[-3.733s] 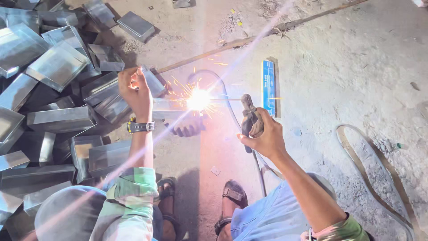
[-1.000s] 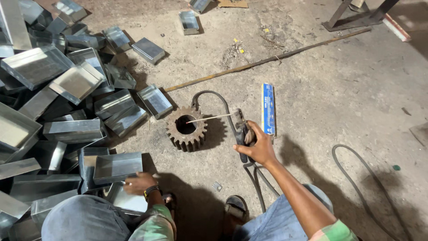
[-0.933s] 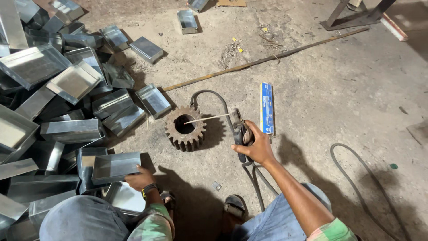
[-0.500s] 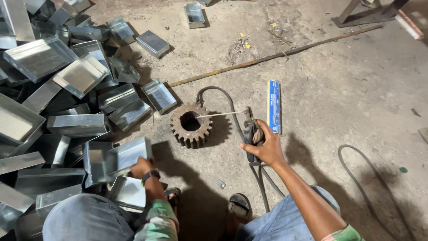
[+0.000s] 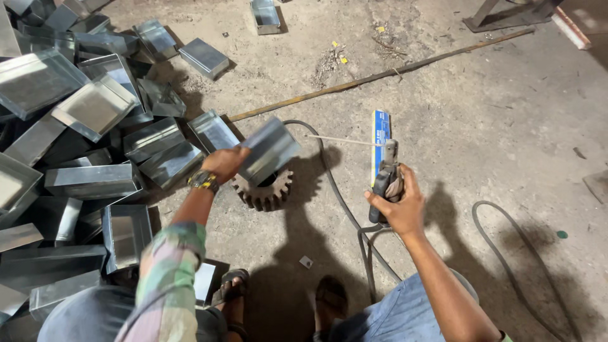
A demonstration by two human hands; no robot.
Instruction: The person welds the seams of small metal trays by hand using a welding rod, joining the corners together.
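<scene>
A: Box colour in the left hand (image 5: 225, 163)?
B: Sheet-metal box (image 5: 269, 151) shiny silver-grey, same as the pile (image 5: 69, 126). Gear (image 5: 266, 190) rusty brown.
A: Sleeve?
B: Sleeve (image 5: 170, 266) pastel plaid, green, pink. Watch (image 5: 204, 181) gold and black.
A: Right side?
B: Electrode holder (image 5: 385, 183) black-grey, packet (image 5: 379, 142) blue-white, trousers (image 5: 392, 316) light blue denim, floor (image 5: 494, 126) dusty grey-tan.

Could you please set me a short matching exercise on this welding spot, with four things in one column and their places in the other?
Things:
1. sheet-metal box
2. gear wheel
3. electrode holder
4. long rusty rod

Places:
A. lying on the bare floor beyond the cable
B. gripped in the right hand, thin rod pointing left
C. held by the left hand above the gear
D. standing on the floor, partly hidden under the box

Pairs: 1-C, 2-D, 3-B, 4-A
</scene>
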